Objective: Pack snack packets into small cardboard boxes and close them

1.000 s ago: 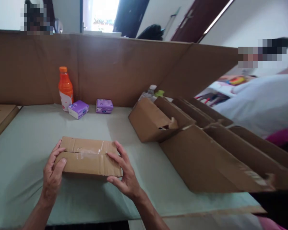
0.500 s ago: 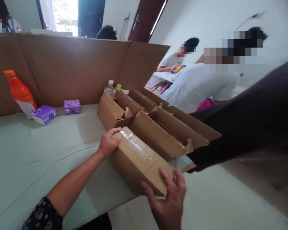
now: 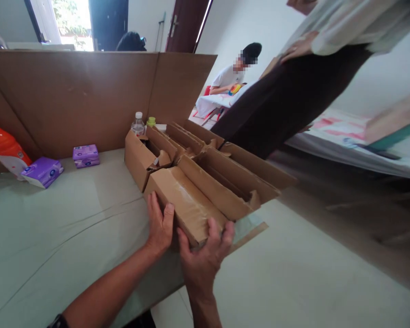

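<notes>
A closed cardboard box with clear tape along its top lies on the table, pressed up beside several open-topped cardboard boxes. My left hand rests flat on its near side, fingers stretched up and thumb apart. Around the near right end of the same box, my right hand is curled, with fingers over the top edge and thumb on the side. One open box stands just behind the closed one. Another open box touches its right side.
Two purple tissue packs and an orange bottle stand at the left. A clear bottle is behind the boxes. A tall cardboard partition lines the back. A person in dark trousers stands close on the right; the table edge is near me.
The closed box has shifted away from me, against the open boxes. My left hand went from its far top corner to its near side. The person at right has stood upright.
</notes>
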Demonstrator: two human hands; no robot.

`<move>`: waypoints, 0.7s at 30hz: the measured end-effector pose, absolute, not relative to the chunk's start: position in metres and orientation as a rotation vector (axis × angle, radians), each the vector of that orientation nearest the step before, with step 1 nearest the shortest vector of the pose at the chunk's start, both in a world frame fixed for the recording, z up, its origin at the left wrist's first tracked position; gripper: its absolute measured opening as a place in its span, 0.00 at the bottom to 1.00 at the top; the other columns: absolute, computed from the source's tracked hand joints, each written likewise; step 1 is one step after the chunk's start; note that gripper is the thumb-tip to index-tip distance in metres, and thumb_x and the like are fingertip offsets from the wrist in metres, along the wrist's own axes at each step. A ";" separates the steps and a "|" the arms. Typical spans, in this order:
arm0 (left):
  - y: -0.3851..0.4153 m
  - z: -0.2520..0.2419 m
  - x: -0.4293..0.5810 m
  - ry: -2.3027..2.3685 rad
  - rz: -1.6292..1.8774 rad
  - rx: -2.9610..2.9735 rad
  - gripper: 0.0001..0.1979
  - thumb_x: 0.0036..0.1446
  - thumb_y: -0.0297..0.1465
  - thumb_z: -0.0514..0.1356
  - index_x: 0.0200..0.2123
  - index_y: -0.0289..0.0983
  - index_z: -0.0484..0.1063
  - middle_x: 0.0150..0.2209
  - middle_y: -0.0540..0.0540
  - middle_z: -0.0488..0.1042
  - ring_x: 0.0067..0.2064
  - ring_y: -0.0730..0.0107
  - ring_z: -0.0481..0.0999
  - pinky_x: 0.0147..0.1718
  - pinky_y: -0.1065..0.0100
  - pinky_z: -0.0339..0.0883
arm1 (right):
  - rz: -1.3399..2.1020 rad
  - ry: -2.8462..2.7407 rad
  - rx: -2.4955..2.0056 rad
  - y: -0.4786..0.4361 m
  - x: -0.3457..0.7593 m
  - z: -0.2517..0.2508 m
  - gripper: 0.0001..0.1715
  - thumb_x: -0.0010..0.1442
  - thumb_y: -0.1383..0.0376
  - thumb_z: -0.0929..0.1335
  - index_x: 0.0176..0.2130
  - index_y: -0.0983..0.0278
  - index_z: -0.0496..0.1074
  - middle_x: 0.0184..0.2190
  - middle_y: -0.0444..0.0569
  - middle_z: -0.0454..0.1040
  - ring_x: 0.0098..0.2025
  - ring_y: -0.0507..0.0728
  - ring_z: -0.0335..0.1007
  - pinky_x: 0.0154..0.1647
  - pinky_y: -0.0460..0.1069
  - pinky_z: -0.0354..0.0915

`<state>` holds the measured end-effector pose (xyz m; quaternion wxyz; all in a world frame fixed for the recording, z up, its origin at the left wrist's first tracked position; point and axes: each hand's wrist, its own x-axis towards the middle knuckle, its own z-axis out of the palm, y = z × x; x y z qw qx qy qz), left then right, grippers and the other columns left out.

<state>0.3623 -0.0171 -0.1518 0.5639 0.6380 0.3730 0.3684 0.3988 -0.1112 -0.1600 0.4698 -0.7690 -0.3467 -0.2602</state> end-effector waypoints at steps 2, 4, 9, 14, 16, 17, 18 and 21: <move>-0.013 -0.154 0.363 0.863 0.854 1.500 0.39 0.66 0.51 0.49 0.72 0.35 0.46 0.76 0.37 0.43 0.76 0.56 0.41 0.73 0.57 0.35 | -0.620 -0.848 -1.881 -0.109 0.400 -0.161 0.46 0.64 0.52 0.71 0.71 0.64 0.53 0.72 0.73 0.46 0.73 0.78 0.43 0.63 0.79 0.53; -0.008 -0.155 0.363 0.850 0.835 1.506 0.40 0.66 0.51 0.50 0.72 0.35 0.46 0.76 0.37 0.43 0.76 0.56 0.40 0.73 0.56 0.34 | -0.620 -0.855 -1.869 -0.106 0.403 -0.164 0.49 0.64 0.52 0.71 0.72 0.64 0.48 0.72 0.73 0.44 0.74 0.78 0.41 0.63 0.80 0.53; -0.007 -0.159 0.353 0.805 0.729 1.569 0.42 0.65 0.51 0.52 0.73 0.32 0.46 0.76 0.35 0.42 0.76 0.54 0.40 0.73 0.57 0.34 | -0.586 -0.882 -1.771 -0.106 0.405 -0.182 0.56 0.63 0.52 0.72 0.74 0.65 0.42 0.72 0.73 0.42 0.74 0.77 0.39 0.62 0.78 0.56; -0.022 -0.167 0.311 0.729 0.544 1.713 0.37 0.64 0.46 0.53 0.70 0.32 0.57 0.72 0.32 0.55 0.73 0.50 0.55 0.71 0.49 0.48 | -0.318 -0.840 -1.764 -0.135 0.382 -0.226 0.53 0.64 0.53 0.71 0.74 0.63 0.43 0.72 0.70 0.47 0.71 0.75 0.50 0.58 0.72 0.64; -0.035 -0.169 0.282 0.681 0.460 1.795 0.32 0.59 0.42 0.59 0.64 0.35 0.68 0.67 0.32 0.65 0.70 0.44 0.61 0.69 0.43 0.52 | -0.263 -0.901 -1.822 -0.153 0.366 -0.248 0.47 0.66 0.53 0.68 0.73 0.64 0.47 0.70 0.69 0.53 0.69 0.75 0.54 0.60 0.72 0.62; -0.043 -0.170 0.266 0.653 0.423 1.837 0.30 0.54 0.39 0.63 0.59 0.36 0.73 0.65 0.33 0.69 0.69 0.41 0.62 0.69 0.41 0.52 | -0.270 -0.965 -1.843 -0.161 0.358 -0.258 0.44 0.68 0.53 0.66 0.73 0.64 0.49 0.68 0.68 0.57 0.68 0.74 0.56 0.60 0.72 0.61; -0.052 -0.171 0.250 0.625 0.393 1.873 0.27 0.50 0.36 0.65 0.55 0.36 0.76 0.63 0.33 0.71 0.69 0.39 0.62 0.69 0.39 0.50 | -0.292 -1.041 -1.855 -0.168 0.350 -0.266 0.41 0.68 0.54 0.65 0.72 0.64 0.51 0.66 0.67 0.61 0.66 0.74 0.59 0.60 0.72 0.61; -0.078 -0.175 0.204 0.555 0.309 2.026 0.27 0.48 0.30 0.64 0.54 0.35 0.77 0.63 0.32 0.71 0.69 0.39 0.62 0.70 0.37 0.42 | -0.378 -1.297 -1.850 -0.177 0.329 -0.281 0.31 0.70 0.59 0.61 0.68 0.62 0.59 0.59 0.62 0.71 0.60 0.70 0.67 0.59 0.69 0.60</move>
